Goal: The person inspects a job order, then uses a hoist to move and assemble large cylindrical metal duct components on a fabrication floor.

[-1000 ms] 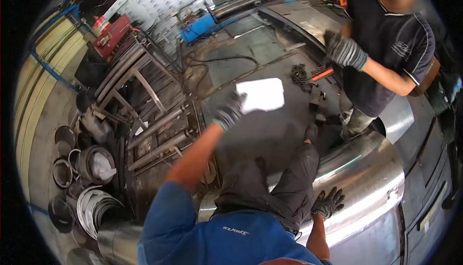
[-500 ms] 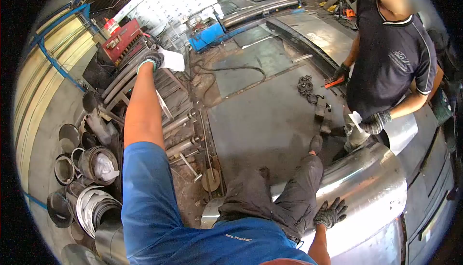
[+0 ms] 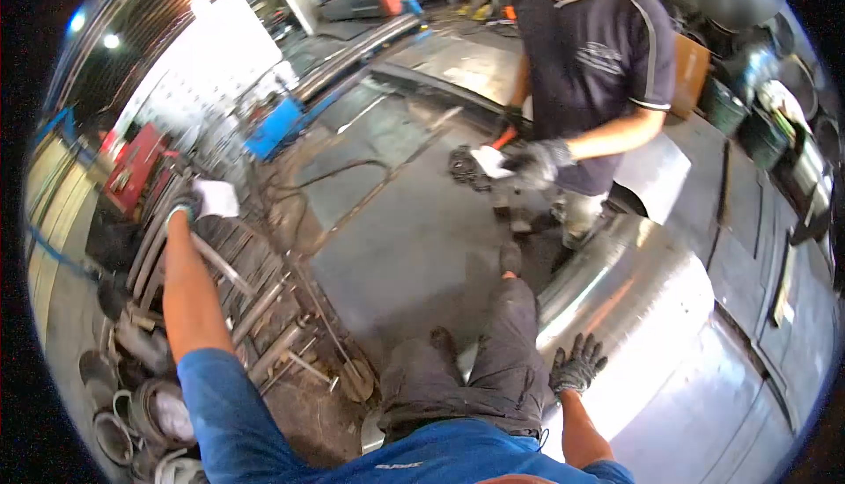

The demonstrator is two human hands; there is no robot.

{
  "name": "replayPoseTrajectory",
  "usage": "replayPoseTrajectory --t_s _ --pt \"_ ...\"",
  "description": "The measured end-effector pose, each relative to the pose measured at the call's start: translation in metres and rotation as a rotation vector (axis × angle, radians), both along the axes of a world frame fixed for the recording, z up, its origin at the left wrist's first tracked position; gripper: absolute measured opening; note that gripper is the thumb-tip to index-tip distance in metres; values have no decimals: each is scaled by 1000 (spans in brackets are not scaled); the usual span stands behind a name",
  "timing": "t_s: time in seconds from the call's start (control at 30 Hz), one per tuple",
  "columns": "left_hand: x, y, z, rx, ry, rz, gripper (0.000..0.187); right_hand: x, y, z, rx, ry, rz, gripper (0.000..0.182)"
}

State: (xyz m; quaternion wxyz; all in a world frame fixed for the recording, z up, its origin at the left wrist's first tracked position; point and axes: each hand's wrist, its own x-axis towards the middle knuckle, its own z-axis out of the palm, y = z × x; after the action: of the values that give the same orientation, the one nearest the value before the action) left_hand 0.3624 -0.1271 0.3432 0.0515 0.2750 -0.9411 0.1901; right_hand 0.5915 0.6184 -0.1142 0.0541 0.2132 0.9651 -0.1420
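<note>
1. Left hand (image 3: 183, 207), gloved, arm stretched to frame left, grip closed on white sheet (image 3: 216, 198) above the pipe rack (image 3: 233, 282).
2. Right hand (image 3: 576, 363), grip spread wide, flat on steel cylinder (image 3: 651, 308), lower right.

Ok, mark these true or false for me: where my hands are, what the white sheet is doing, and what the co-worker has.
1. The left hand holds a white sheet out over the metal rack. True.
2. The right hand grips a hammer. False: it rests flat and spread on the curved steel cylinder.
3. The co-worker's gloved hand holds a small white piece. True.
4. The co-worker sits on the cylinder. False: the co-worker stands beside it.
</note>
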Motion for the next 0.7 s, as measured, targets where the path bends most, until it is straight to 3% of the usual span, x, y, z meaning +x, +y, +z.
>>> replayPoseTrajectory --t_s 0.07,0.13,0.2,0.3,0.33,0.37,0.43,0.47,0.5,0.53,0.57,0.6,0.63,0.67,0.7 --pt "-5 -29 5 -111 -26 66 46 0 0 3 -12 -2 -17 62" --pt "-13 -35 11 -13 -11 174 46 -4 -1 10 -26 2 -18 62" --pt "-18 -24 -5 -29 81 38 46 -2 -2 15 -44 -9 -24 62" --pt "-66 -86 -73 -150 156 -235 50 -2 0 5 -31 41 -26 62" --pt "-32 40 -51 -50 -60 -56 53 -1 -1 7 -41 39 -26 62" --pt "-12 119 -52 40 7 13 58 -1 -1 10 -54 17 -32 62" --pt "-23 111 -116 233 -27 -197 51 0 0 11 -54 28 -25 62" --pt "-39 79 -174 -17 -255 -297 46 0 -1 11 -58 43 -18 62" --pt "-7 186 -155 -105 -335 -289 42 0 0 11 -71 50 -16 62" --pt "6 176 -205 -122 -168 -685 40 2 -1 12 -72 49 -18 62" --pt "17 240 -205 362 -54 -339 41 2 -2 13 -70 40 -21 62" --pt "19 219 -271 42 -172 -723 43 0 -1 15 -65 34 -24 62" --pt "19 245 -292 314 -147 -661 49 0 -1 14 -64 35 -26 62" --pt "36 262 -330 105 -103 -934 53 0 -1 13 -60 34 -24 62" --pt "44 283 -356 197 -26 -1071 55 0 -1 13 -56 33 -22 63"
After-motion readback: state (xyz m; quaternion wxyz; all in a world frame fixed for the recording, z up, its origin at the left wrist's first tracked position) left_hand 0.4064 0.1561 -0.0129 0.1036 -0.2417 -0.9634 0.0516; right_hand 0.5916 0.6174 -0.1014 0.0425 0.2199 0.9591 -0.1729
